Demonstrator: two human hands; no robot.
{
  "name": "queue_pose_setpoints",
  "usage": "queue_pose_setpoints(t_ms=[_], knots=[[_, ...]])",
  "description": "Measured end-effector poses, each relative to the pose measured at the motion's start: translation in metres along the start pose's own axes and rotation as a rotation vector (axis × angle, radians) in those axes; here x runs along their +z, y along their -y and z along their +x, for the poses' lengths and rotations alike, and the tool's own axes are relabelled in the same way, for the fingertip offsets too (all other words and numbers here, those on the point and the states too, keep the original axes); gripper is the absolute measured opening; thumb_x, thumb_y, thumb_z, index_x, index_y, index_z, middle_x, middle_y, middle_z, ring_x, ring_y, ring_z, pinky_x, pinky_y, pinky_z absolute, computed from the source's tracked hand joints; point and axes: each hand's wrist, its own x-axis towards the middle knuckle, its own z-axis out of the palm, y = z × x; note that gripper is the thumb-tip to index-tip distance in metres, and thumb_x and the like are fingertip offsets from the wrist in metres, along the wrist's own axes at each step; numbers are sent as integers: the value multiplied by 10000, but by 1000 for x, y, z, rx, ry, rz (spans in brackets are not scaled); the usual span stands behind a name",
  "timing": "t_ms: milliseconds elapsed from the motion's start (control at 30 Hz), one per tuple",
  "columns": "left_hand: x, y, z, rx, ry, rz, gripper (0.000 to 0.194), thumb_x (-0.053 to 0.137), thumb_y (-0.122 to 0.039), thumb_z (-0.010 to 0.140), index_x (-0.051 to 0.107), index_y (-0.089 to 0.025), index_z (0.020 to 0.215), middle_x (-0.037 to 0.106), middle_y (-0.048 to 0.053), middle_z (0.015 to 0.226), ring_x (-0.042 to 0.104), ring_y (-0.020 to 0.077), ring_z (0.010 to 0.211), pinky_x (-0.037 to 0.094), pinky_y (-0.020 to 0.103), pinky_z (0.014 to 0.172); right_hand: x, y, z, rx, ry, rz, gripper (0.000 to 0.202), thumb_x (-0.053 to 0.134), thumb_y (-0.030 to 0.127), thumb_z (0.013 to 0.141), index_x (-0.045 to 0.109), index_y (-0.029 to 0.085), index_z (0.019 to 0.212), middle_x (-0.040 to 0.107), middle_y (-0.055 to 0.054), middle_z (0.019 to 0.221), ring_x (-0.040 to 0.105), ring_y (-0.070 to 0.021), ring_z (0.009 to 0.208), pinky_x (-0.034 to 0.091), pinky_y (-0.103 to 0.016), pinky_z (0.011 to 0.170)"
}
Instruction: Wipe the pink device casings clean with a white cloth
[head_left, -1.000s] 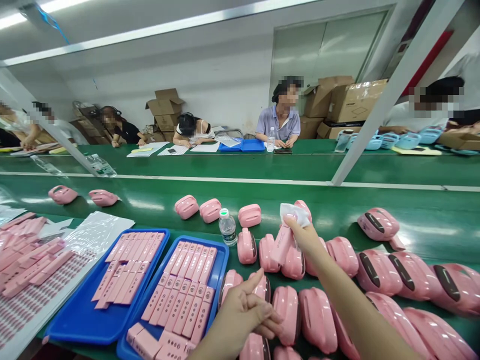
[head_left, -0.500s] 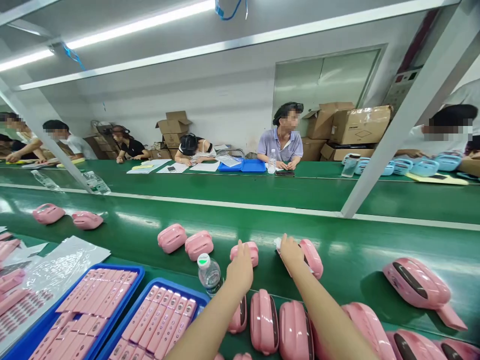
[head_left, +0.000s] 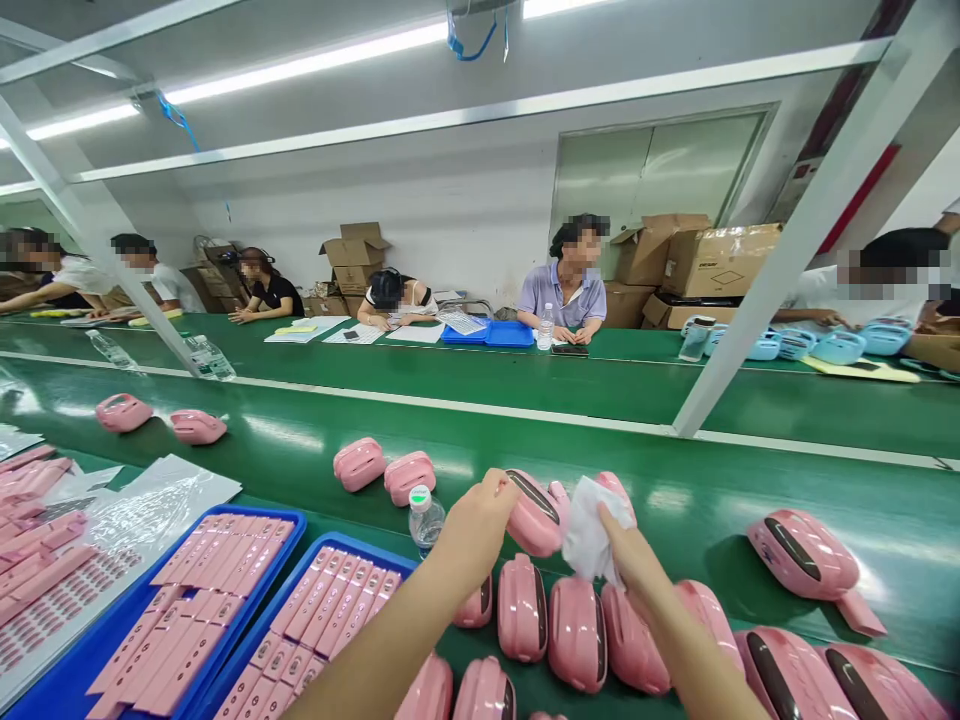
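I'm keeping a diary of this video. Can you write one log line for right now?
left hand: holds pink case | right hand: holds white cloth beside case | green belt

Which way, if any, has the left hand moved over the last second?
Yes. The left hand has gone forward, from beside the blue tray to past the water bottle, and now grips a pink case.

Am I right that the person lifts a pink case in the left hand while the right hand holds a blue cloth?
Not quite: in the head view the cloth in the right hand is white. The left hand does hold a pink case.
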Motion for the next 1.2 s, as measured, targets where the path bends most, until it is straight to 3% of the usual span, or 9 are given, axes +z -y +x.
queue_pose_setpoints(t_ms=[100,233,300,433,567,667,767,1000,1200], knots=[[-34,1,-47,208,-119,-177,363,352,35,826,585,-181,1003,554,66,1222,519,152,1121,411,247,945,37,11,-67,66,117,169,465,420,586,874,620,192,1019,694,-81,878,669,-238,800,532,-390,694],[-55,6,-100,320,-242,-453,219,432,-128,893,640,-194,907,598,87,1162,552,176,1057,428,276,904,81,10,-146,3,153,263,425,463,562,890,607,204,1067,646,-80,1025,620,-219,926,522,-401,778],[-59,8,-122,242,-224,-572,227,455,-175,897,652,-240,989,565,74,1239,533,192,1114,427,289,915,96,7,-173,-35,131,287,336,536,496,880,592,239,1088,606,-57,1097,588,-215,977,516,-385,811],[-61,8,-168,-163,-268,-1109,321,486,-357,889,585,-283,1186,591,60,1248,530,226,1153,439,320,939,120,6,-201,-52,103,323,293,529,422,904,573,228,1119,567,-71,1160,570,-211,992,516,-395,823],[-50,0,-206,-259,-333,-1572,667,643,-625,670,592,-227,1203,590,97,1271,453,332,1244,392,405,1027,141,11,-214,-62,84,358,392,500,446,913,510,221,1233,573,-79,1184,580,-224,1029,507,-433,871],[-44,-3,-217,-441,-443,-1578,504,729,-457,678,646,-208,1108,652,95,1174,532,304,1166,428,391,990,144,14,-222,-61,79,357,499,500,489,892,427,268,1334,590,-53,1210,534,-242,1148,431,-449,1007],[-48,-1,-216,-539,-557,-1560,344,692,-456,721,708,-178,923,712,78,1014,605,270,1038,476,358,910,138,22,-226,-146,98,123,471,491,489,892,514,238,1291,576,-54,1256,489,-274,1211,363,-457,1067],[-71,2,-212,-544,-520,-1564,336,653,-486,752,701,-161,821,669,15,629,593,143,575,482,248,560,134,56,-233,-1375,297,-689,512,480,242,924,345,197,1416,461,-40,1360,310,-223,1333,221,-393,1132],[-78,0,-213,-500,-551,-1501,351,629,-468,782,702,-173,957,708,40,809,631,182,772,488,255,676,136,64,-228,-1188,217,-599,489,334,222,976,236,202,1455,281,21,1478,249,-151,1362,215,-273,1125]])
